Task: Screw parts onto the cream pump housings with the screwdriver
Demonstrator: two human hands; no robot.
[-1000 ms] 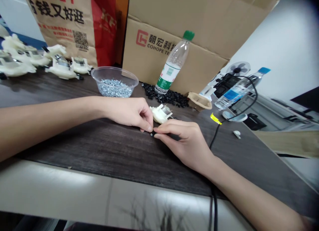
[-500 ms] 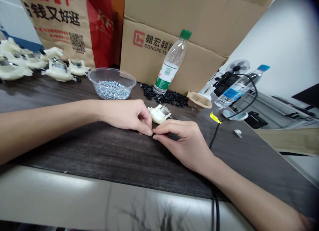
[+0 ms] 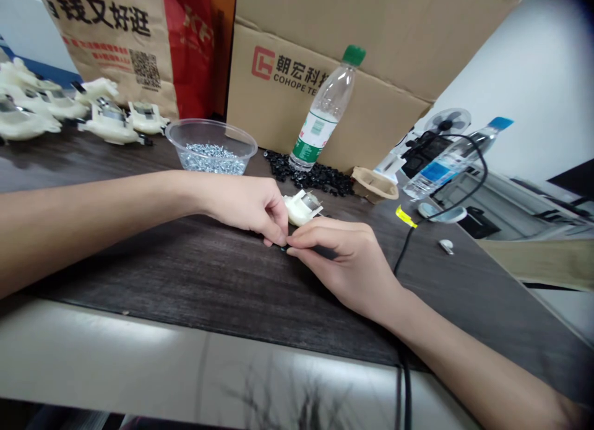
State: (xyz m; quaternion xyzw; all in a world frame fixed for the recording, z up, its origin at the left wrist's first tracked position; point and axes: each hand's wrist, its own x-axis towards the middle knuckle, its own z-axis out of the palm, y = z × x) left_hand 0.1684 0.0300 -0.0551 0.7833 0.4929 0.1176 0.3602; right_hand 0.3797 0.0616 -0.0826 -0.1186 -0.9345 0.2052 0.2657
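My left hand rests on the dark wooden table, fingers pinched together at the tips. My right hand lies beside it, thumb and forefinger pinched too. The two pinches meet over a tiny dark part that I cannot make out. Just behind the fingertips lies a cream plastic part with metal pieces, close to my left hand's knuckles.
A clear bowl of small screws stands behind my left arm. Black small parts lie piled by a green-capped bottle. Several cream assemblies sit far left. Cardboard box, paper bag, black cable, second bottle, small fan.
Both hands stay pinched together at the same spot; only the head view has shifted slightly.
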